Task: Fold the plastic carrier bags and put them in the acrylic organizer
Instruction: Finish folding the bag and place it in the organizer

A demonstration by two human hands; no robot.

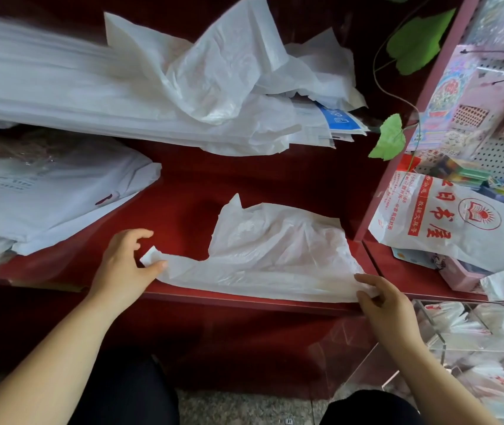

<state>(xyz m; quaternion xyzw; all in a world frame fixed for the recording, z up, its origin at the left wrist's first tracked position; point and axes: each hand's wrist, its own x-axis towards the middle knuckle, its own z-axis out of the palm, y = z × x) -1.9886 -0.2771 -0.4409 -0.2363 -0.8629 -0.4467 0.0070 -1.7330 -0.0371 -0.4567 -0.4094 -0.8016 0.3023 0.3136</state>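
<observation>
Thin white translucent plastic carrier bag (281, 253) lies crumpled and stretched flat-ish along the front edge of the dark red bench (183, 191). The left grip (125, 262) pinches the handle-strap end and the right grip (382, 305) pinches the bottom corner, both closed on film. It looks near weightless, limp and slick, likely to creep or spring open, so it is best held at the corners and strap ends and creased flat against the bench. The clear acrylic organizer with compartments (437, 338) sits low right, folded bags already inside. A loose pile of white plastic bags (183, 87) lies behind, well apart.
</observation>
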